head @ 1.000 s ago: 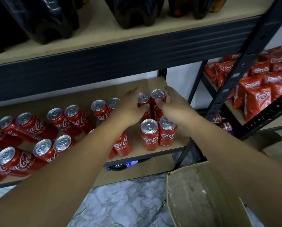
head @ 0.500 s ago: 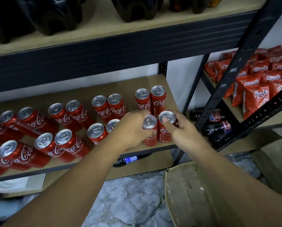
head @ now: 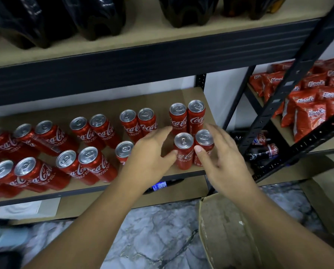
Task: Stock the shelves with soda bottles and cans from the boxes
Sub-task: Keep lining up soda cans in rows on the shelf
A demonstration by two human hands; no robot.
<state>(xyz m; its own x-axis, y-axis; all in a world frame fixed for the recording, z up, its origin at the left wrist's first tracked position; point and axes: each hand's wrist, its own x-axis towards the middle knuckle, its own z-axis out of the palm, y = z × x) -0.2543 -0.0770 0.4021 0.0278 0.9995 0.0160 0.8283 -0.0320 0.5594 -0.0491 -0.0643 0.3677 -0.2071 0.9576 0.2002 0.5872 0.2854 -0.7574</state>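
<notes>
Can shelf: tan board (head: 108, 105) in a dark metal frame, level with both hands.
Between the hands: two upright Coca-Cola cans (head: 183, 152) side by side at the board's front edge, left hand (head: 152, 156) and right hand (head: 222, 158) flanking them.
Beyond the fingertips: a second pair (head: 187, 117), upright.
Left of the left hand: paired cans (head: 65, 148) in two rows.
Above the hands: upper board (head: 143, 37) bearing dark bottles (head: 98, 18).
Below the hands: marbled floor (head: 152, 235); an open cardboard box (head: 226, 239) stands under the right forearm.
</notes>
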